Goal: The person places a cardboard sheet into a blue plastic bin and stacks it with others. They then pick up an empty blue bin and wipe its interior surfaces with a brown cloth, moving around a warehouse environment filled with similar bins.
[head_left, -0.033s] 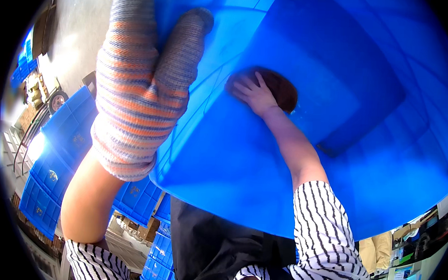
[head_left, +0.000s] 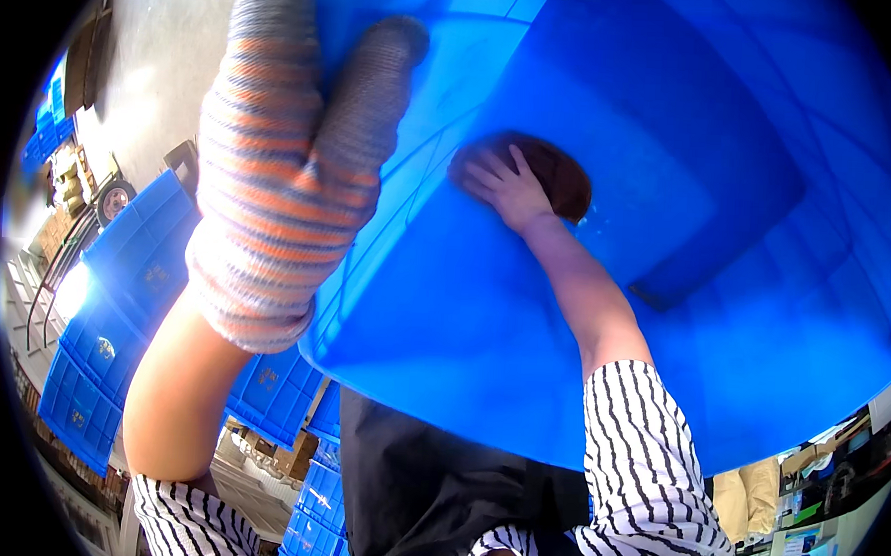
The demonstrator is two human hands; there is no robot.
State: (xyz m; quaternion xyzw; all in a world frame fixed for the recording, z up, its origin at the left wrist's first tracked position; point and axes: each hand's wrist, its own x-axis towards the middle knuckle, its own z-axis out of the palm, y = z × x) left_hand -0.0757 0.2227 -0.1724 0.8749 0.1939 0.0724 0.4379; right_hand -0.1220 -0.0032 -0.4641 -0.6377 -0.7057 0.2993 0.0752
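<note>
My left hand is in a grey, orange and white striped knit glove. It is beside the left wall of a large blue plastic bin, with the thumb apart from the fingers and over the wall. The upper frame edge cuts off the fingertips. Inside the bin, my bare right hand lies with spread fingers on a dark brown oval thing. Its kind cannot be made out; the hand covers its left part.
Blue plastic crates stand on the left, with more stacked blue crates below. A small wheel and a grey floor show farther off. Brown sacks or cartons are at lower right.
My gloved left hand has shifted slightly to the right. My right hand and the brown oval thing look unmoved.
</note>
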